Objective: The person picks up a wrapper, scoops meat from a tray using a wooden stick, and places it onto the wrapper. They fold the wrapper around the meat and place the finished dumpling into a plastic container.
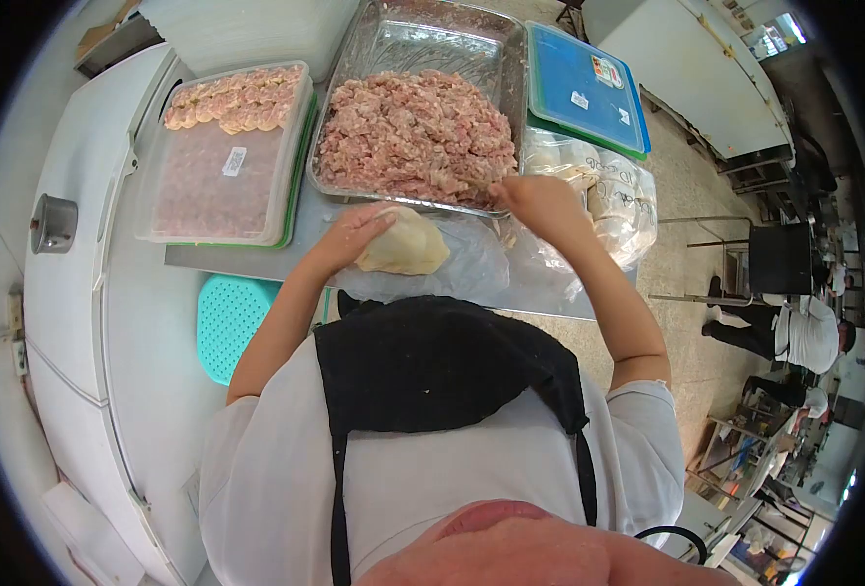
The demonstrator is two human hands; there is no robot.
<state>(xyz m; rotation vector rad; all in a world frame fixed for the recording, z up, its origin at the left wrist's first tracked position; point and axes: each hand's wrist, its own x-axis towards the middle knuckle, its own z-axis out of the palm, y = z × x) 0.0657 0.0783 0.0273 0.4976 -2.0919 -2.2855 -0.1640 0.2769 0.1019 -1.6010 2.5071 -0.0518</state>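
My left hand (359, 232) rests on the left side of a pale stack of dough sheets (405, 244), which lies on a clear plastic bag (476, 259) at the table's near edge. At the lower right corner of a large metal tray (432, 49), my right hand (540, 203) has its fingers closed beside the raw minced meat (413, 137). Whatever those fingers hold is too small to make out. To the left stands a clear plastic box (208, 200), with rows of filled dumplings (242, 98) at its far end.
Blue and green lids (584, 83) lie right of the tray. Below them is a bag of pale wrapped packs (613, 200). A turquoise perforated basket (229, 322) is under the table's left part. Two people (808, 334) are far off at the right.
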